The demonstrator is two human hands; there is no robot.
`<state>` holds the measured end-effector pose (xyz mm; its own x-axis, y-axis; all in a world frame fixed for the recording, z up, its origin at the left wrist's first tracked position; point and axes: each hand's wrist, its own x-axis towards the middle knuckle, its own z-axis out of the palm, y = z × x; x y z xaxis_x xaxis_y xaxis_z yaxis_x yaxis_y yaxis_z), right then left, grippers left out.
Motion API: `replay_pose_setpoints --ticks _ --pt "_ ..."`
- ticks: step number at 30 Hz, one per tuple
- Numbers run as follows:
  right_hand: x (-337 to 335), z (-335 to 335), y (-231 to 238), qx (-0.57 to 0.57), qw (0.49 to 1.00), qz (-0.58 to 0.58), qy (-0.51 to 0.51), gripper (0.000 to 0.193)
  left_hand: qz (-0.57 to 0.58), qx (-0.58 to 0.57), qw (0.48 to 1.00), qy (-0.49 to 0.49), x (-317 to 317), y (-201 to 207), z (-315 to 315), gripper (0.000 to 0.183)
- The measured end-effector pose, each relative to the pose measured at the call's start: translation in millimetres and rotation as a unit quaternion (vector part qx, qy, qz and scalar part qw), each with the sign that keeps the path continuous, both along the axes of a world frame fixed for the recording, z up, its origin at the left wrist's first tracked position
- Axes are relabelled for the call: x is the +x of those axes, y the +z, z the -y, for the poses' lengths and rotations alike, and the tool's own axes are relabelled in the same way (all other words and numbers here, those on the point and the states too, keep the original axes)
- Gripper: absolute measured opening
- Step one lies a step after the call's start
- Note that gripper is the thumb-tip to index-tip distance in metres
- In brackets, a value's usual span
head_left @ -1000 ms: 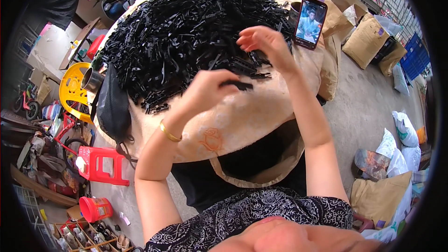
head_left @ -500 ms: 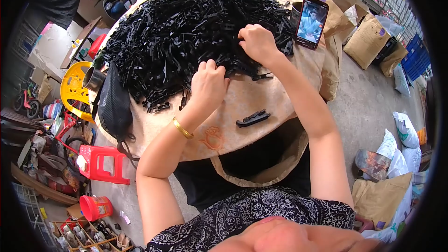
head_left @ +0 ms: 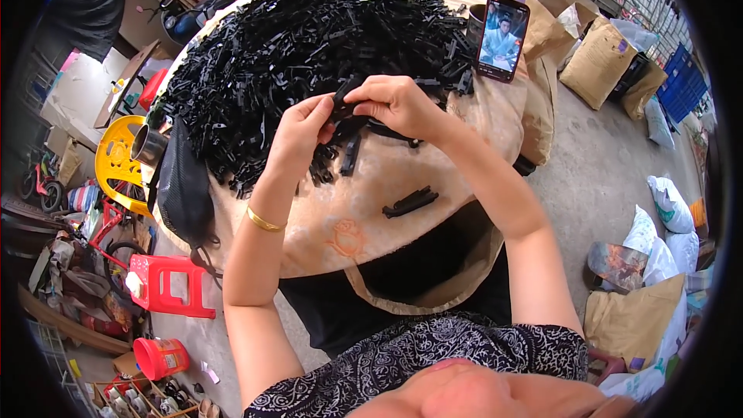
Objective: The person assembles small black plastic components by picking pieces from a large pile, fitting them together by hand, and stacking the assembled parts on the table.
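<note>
The person's left grip has thumb and fingers pinched together on a black plastic piece. The right grip meets it from the right, fingers bent in and seemingly clamped on the same dark plastic, though they hide where it ends.

To handle it well, the person would best hold the piece steady with the left, turn it lengthwise toward the right fingertips and press lightly, since such slim parts probably twist or slip.

The piece sits between both grips, over the near edge of the broad pile of black plastic parts. Just nearer lies a loose black strip; farther right and nearer, a small black bundle rests apart from the pile on the cloth-covered bench. At the pile's far right stands a smartphone.
</note>
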<state>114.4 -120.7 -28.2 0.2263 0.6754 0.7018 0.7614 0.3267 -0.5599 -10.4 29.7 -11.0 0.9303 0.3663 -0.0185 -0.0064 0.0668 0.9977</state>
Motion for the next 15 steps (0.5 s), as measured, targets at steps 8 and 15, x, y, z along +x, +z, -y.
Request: replay_pose_setpoints --ticks 8,15 --pt "-8.0 -1.0 -1.2 0.048 0.999 0.017 -0.004 0.016 -0.047 0.085 0.995 -0.028 -4.2 4.1 -9.8 0.025" --pt "-6.0 0.6 -6.0 0.028 0.995 0.076 -0.065 0.019 -0.029 0.186 0.980 -0.065 -6.7 11.2 2.3 0.027"
